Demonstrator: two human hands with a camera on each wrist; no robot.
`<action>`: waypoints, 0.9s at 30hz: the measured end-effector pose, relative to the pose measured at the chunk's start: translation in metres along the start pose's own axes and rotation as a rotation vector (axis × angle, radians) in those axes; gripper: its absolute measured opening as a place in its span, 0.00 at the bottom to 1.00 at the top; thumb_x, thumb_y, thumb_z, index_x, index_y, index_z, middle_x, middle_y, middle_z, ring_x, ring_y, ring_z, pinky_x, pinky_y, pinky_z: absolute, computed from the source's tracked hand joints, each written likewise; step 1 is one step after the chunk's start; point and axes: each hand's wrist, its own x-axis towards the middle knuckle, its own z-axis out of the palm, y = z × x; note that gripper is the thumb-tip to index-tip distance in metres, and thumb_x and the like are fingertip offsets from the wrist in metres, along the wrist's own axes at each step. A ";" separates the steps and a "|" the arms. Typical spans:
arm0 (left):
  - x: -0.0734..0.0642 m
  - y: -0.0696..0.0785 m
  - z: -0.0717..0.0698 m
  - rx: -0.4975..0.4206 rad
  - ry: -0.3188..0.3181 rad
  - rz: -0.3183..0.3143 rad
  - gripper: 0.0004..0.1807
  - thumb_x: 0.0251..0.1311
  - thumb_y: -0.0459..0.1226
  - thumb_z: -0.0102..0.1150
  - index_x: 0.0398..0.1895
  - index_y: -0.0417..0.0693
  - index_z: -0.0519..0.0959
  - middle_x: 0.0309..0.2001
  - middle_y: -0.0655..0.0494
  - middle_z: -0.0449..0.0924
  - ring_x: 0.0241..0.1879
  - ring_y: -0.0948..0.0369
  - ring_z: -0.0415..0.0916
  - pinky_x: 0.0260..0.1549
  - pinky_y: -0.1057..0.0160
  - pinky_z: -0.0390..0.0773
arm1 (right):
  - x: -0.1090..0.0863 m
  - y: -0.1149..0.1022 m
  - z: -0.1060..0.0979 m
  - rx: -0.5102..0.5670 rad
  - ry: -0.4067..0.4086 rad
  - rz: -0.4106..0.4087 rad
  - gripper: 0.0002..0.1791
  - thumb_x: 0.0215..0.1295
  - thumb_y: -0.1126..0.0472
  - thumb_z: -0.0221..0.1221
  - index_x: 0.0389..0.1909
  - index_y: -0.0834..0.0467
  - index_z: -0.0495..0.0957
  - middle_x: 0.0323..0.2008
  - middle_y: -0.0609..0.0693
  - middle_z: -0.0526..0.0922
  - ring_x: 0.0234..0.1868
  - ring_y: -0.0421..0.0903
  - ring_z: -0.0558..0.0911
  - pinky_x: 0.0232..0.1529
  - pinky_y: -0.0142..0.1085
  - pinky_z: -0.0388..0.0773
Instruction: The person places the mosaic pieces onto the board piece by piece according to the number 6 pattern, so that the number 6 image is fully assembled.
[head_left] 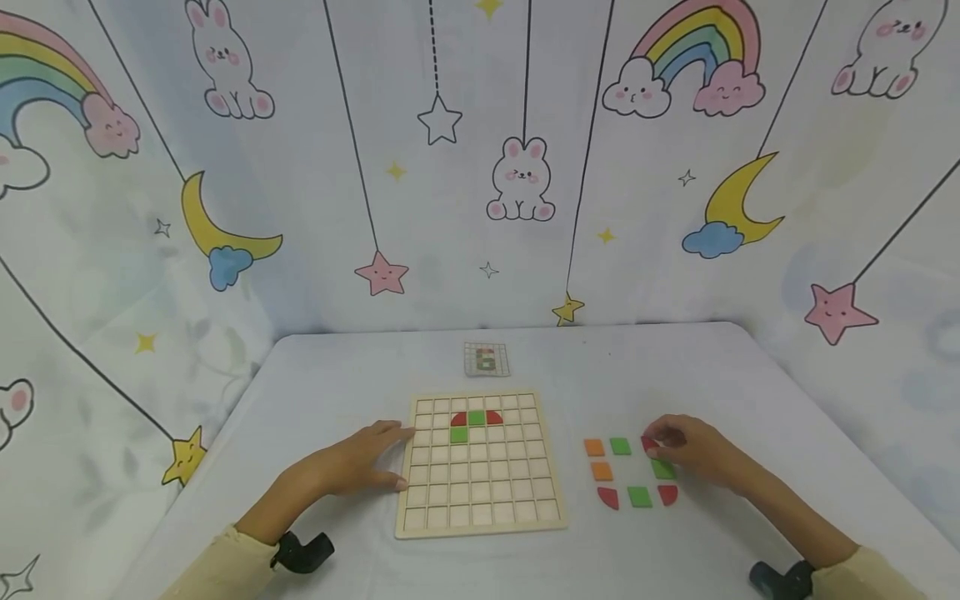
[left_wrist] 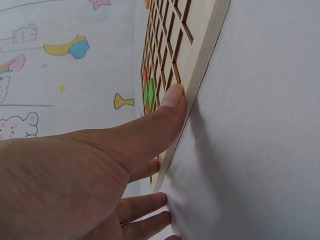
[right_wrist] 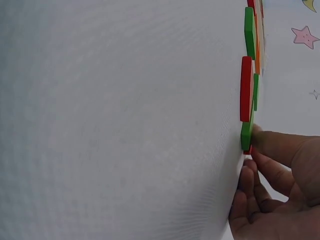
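Observation:
A wooden grid board [head_left: 480,492] lies on the table. In its upper rows sit two red quarter-round tiles and two green square tiles [head_left: 459,434]. My left hand [head_left: 352,460] rests against the board's left edge, its thumb [left_wrist: 172,97] on the rim and the fingers spread along the side. To the right of the board, my right hand [head_left: 697,450] pinches a red quarter-round tile [head_left: 648,445] between thumb and index finger. Most of that tile is hidden by the fingers. A green square tile [head_left: 663,470] lies just below it.
Around the right hand lie orange square tiles [head_left: 594,447], more green squares [head_left: 640,497] and red quarter-rounds [head_left: 608,498]. A small pattern card [head_left: 487,360] with a coloured grid lies behind the board. A printed cloth [head_left: 465,208] hangs at the table's back.

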 end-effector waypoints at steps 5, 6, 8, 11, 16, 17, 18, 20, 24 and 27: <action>0.000 -0.001 0.001 -0.002 0.001 0.000 0.45 0.64 0.50 0.73 0.79 0.42 0.66 0.78 0.33 0.60 0.78 0.35 0.59 0.73 0.32 0.63 | 0.000 -0.002 0.000 -0.014 0.010 -0.013 0.13 0.70 0.57 0.69 0.51 0.58 0.84 0.46 0.49 0.86 0.51 0.50 0.81 0.54 0.50 0.83; 0.001 -0.001 0.001 0.000 0.003 0.000 0.45 0.64 0.50 0.73 0.79 0.42 0.66 0.78 0.33 0.60 0.78 0.35 0.59 0.73 0.32 0.63 | 0.000 -0.002 0.000 -0.015 0.011 -0.014 0.13 0.70 0.58 0.69 0.51 0.59 0.84 0.45 0.49 0.86 0.50 0.50 0.81 0.54 0.49 0.84; 0.001 -0.001 0.001 0.007 0.004 0.000 0.45 0.64 0.51 0.73 0.79 0.43 0.66 0.78 0.33 0.61 0.78 0.36 0.59 0.73 0.33 0.64 | 0.001 -0.002 0.000 -0.022 0.012 -0.014 0.13 0.70 0.58 0.68 0.51 0.59 0.83 0.44 0.48 0.86 0.50 0.50 0.81 0.53 0.49 0.84; 0.002 -0.002 0.001 0.013 0.005 0.000 0.45 0.64 0.51 0.73 0.79 0.43 0.66 0.78 0.34 0.61 0.78 0.36 0.59 0.73 0.33 0.64 | 0.002 -0.003 -0.001 -0.031 0.007 -0.016 0.13 0.70 0.59 0.68 0.51 0.60 0.83 0.44 0.49 0.86 0.50 0.50 0.82 0.54 0.49 0.84; 0.002 -0.001 0.001 0.018 0.001 -0.004 0.45 0.64 0.51 0.73 0.79 0.44 0.66 0.78 0.35 0.61 0.78 0.37 0.59 0.73 0.33 0.64 | 0.006 -0.005 0.001 -0.052 0.013 -0.050 0.14 0.70 0.59 0.69 0.51 0.60 0.83 0.46 0.50 0.86 0.49 0.50 0.82 0.54 0.50 0.86; 0.001 -0.001 0.001 0.018 0.000 -0.006 0.45 0.64 0.51 0.73 0.79 0.44 0.66 0.78 0.35 0.61 0.78 0.37 0.59 0.73 0.33 0.64 | 0.006 -0.006 0.002 -0.052 0.016 -0.062 0.13 0.69 0.59 0.69 0.51 0.60 0.83 0.46 0.49 0.86 0.49 0.50 0.82 0.54 0.49 0.86; 0.001 0.000 0.001 0.017 -0.001 -0.007 0.45 0.64 0.51 0.73 0.80 0.44 0.66 0.78 0.35 0.61 0.78 0.37 0.59 0.73 0.33 0.64 | 0.007 -0.008 0.002 -0.048 0.018 -0.077 0.13 0.69 0.60 0.69 0.51 0.61 0.83 0.46 0.50 0.86 0.49 0.50 0.82 0.54 0.49 0.87; 0.001 0.000 0.000 0.017 -0.001 -0.008 0.45 0.64 0.51 0.73 0.80 0.44 0.66 0.78 0.35 0.61 0.78 0.37 0.59 0.73 0.33 0.64 | 0.010 -0.014 0.004 -0.042 0.020 -0.109 0.13 0.70 0.61 0.69 0.50 0.61 0.83 0.46 0.50 0.87 0.49 0.50 0.83 0.53 0.49 0.87; 0.001 0.000 0.000 0.021 -0.003 -0.011 0.45 0.64 0.51 0.73 0.79 0.44 0.66 0.78 0.34 0.60 0.78 0.37 0.59 0.73 0.33 0.65 | 0.017 -0.029 0.009 -0.036 0.027 -0.152 0.12 0.70 0.61 0.68 0.50 0.60 0.83 0.45 0.49 0.87 0.47 0.49 0.83 0.53 0.48 0.87; 0.002 0.000 0.000 0.026 -0.004 -0.011 0.45 0.64 0.51 0.73 0.79 0.45 0.66 0.79 0.35 0.60 0.78 0.37 0.59 0.73 0.34 0.65 | 0.024 -0.043 0.015 -0.042 0.037 -0.161 0.12 0.70 0.61 0.68 0.50 0.60 0.83 0.44 0.49 0.86 0.46 0.48 0.83 0.52 0.48 0.87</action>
